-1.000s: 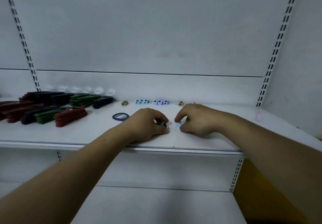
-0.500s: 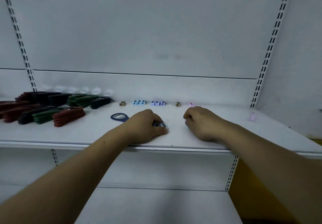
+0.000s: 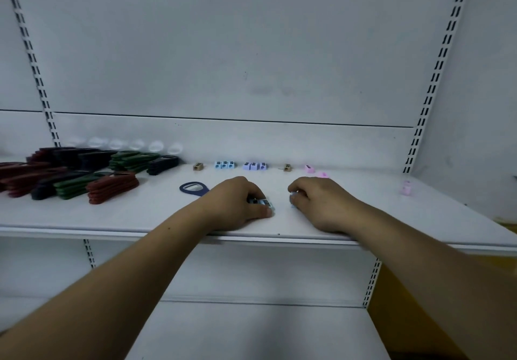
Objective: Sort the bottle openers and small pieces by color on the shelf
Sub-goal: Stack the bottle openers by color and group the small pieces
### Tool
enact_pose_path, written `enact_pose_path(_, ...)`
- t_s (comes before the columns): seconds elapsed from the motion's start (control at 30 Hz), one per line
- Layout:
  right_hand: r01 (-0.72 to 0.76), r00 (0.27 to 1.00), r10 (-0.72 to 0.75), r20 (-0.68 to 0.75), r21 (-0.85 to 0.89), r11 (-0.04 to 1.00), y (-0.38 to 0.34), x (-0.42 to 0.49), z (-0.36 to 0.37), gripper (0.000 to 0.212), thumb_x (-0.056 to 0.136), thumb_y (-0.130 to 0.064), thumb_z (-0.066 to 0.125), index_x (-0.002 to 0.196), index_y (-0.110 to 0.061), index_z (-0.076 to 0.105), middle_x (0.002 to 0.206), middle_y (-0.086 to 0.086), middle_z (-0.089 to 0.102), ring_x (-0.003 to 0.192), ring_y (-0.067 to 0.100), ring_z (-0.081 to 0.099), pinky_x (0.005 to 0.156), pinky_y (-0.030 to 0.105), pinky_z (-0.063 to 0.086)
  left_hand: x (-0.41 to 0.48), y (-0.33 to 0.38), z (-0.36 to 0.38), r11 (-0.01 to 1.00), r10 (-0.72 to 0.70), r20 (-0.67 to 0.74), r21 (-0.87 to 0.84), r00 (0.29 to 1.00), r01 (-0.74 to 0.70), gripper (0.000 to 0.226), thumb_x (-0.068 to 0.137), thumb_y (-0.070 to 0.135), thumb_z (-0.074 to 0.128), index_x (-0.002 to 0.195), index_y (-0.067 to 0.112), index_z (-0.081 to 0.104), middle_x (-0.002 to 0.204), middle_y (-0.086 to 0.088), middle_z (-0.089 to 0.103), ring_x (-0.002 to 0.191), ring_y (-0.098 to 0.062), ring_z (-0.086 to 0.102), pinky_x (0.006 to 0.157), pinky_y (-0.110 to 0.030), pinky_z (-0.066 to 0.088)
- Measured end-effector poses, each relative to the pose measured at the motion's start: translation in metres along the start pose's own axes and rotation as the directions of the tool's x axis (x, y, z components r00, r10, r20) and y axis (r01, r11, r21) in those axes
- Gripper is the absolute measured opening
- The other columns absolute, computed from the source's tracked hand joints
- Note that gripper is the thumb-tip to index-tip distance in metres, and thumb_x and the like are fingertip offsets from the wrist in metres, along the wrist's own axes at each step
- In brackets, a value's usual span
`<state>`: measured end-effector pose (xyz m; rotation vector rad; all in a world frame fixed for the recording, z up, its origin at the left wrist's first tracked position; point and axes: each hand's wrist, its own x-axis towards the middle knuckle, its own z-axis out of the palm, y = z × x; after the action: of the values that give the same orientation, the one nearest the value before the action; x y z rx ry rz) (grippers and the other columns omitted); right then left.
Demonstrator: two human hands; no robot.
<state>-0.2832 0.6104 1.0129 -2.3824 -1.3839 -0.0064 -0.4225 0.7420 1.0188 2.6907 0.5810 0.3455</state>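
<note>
Head view looks down on a white metal shelf (image 3: 140, 219). The left hand (image 3: 237, 205) lies knuckles up near the front edge, its fingers and thumb curled round a short cluster of small light-blue plastic blocks (image 3: 261, 202). Just beside it the right hand (image 3: 324, 205) is also curled, its fingertips pinching a pale-blue block (image 3: 292, 198) of which only a corner shows. Sorted groups stand along the back: a light-blue row (image 3: 224, 164), a lilac row (image 3: 254, 166), tan pieces (image 3: 198, 166) and pink pieces (image 3: 309, 168). Stacks of red, green and dark flat bottle openers (image 3: 112, 187) fill the left end, with one navy oval opener (image 3: 193, 189) lying apart near the left wrist. The blocks look light, hard and smooth, so they would probably slip or scatter if squeezed at a corner. Pinching opposite flat faces, low down, seems the safest hold, and a cluster needs pressure from both ends.
</note>
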Motion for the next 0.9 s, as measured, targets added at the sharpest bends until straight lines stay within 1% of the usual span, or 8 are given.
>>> enact_pose_path(0.07, 0.018, 1.000, -0.017, -0.016, 0.038, 0.999, -0.001, -0.002, 0.000, 0.028, 0.101, -0.029, 0.039, 0.121, -0.021, 0.057, 0.119, -0.004, 0.060, 0.109, 0.014, 0.050, 0.097, 0.026, 0.030, 0.000, 0.000, 0.000, 1.000, 0.004, -0.005, -0.004, 1.000, -0.004, 0.038, 0.085, 0.048, 0.064, 0.115, 0.025, 0.066, 0.097, 0.011, 0.054, 0.090, -0.007, 0.050, 0.076, -0.019, 0.036)
enact_pose_path(0.2, 0.027, 0.999, -0.027, -0.024, -0.009, 1.000, 0.001, -0.003, 0.001, 0.032, 0.101, -0.030, 0.040, 0.125, -0.019, 0.058, 0.126, 0.003, 0.052, 0.121, 0.019, 0.046, 0.099, 0.027, 0.030, -0.001, 0.000, -0.001, 1.000, 0.007, 0.002, 0.004, 1.000, -0.007, 0.038, 0.085, 0.047, 0.064, 0.116, 0.024, 0.065, 0.103, 0.008, 0.057, 0.092, -0.008, 0.051, 0.078, -0.019, 0.036)
enact_pose_path(0.37, 0.026, 0.998, -0.024, -0.052, 0.040, 0.999, 0.001, -0.005, 0.002, 0.029, 0.101, -0.028, 0.039, 0.122, -0.022, 0.058, 0.123, -0.001, 0.060, 0.111, 0.016, 0.052, 0.092, 0.027, 0.040, 0.001, 0.001, 0.000, 0.999, 0.002, 0.006, 0.032, 1.000, -0.002, 0.045, 0.085, 0.050, 0.062, 0.122, 0.024, 0.062, 0.116, 0.004, 0.057, 0.098, -0.011, 0.050, 0.083, -0.022, 0.038)
enact_pose_path(0.5, 0.030, 0.999, -0.029, -0.014, 0.027, 0.999, -0.001, -0.009, -0.001, 0.032, 0.100, -0.034, 0.042, 0.124, -0.023, 0.061, 0.123, 0.000, 0.052, 0.113, 0.017, 0.049, 0.090, 0.025, 0.037, 0.003, 0.000, 0.004, 0.979, -0.006, 0.029, 0.202, 1.000, 0.000, 0.054, 0.085, 0.061, 0.052, 0.130, 0.030, 0.053, 0.124, 0.000, 0.049, 0.115, -0.019, 0.043, 0.099, -0.034, 0.037)
enact_pose_path(0.63, 0.027, 1.000, -0.027, 0.013, -0.037, 0.999, -0.008, -0.010, -0.001, 0.037, 0.100, -0.042, 0.041, 0.131, -0.028, 0.055, 0.126, -0.001, 0.048, 0.117, 0.016, 0.046, 0.079, 0.021, 0.028, 0.005, 0.000, 0.004, 0.975, 0.002, 0.043, 0.221, 0.999, -0.011, 0.054, 0.086, 0.063, 0.048, 0.130, 0.031, 0.051, 0.125, 0.001, 0.048, 0.116, -0.018, 0.040, 0.101, -0.036, 0.036)
enact_pose_path(0.73, 0.031, 0.998, -0.029, -0.054, 0.039, 0.999, -0.003, -0.008, -0.008, 0.042, 0.098, -0.041, 0.046, 0.137, -0.026, 0.049, 0.132, -0.001, 0.049, 0.121, 0.015, 0.045, 0.092, 0.022, 0.032, 0.004, -0.001, 0.005, 0.982, 0.009, 0.033, 0.188, 0.999, -0.015, 0.053, 0.086, 0.062, 0.049, 0.129, 0.032, 0.052, 0.122, 0.003, 0.048, 0.115, -0.017, 0.040, 0.101, -0.036, 0.036)
enact_pose_path(0.83, -0.064, 0.979, 0.085, -0.185, 0.114, 0.991, 0.024, -0.009, -0.035, 0.040, 0.095, -0.027, 0.054, 0.135, -0.022, 0.052, 0.129, 0.001, 0.053, 0.100, 0.015, 0.054, 0.083, 0.019, 0.033, 0.005, -0.003, 0.005, 0.989, 0.018, 0.028, 0.147, 0.999, -0.021, 0.052, 0.085, 0.061, 0.052, 0.128, 0.032, 0.054, 0.119, 0.004, 0.048, 0.111, -0.015, 0.041, 0.098, -0.033, 0.038)
enact_pose_path(0.9, -0.214, 0.974, 0.215, -0.069, 0.022, 0.977, 0.043, -0.013, -0.048, 0.050, 0.089, -0.025, 0.058, 0.138, -0.021, 0.048, 0.133, 0.001, 0.049, 0.101, 0.017, 0.054, 0.082, 0.023, 0.036, 0.007, -0.004, 0.004, 0.994, 0.025, 0.035, 0.101, 0.999, -0.029, 0.052, 0.085, 0.057, 0.055, 0.129, 0.030, 0.055, 0.116, 0.004, 0.049, 0.105, -0.013, 0.044, 0.092, -0.028, 0.039)
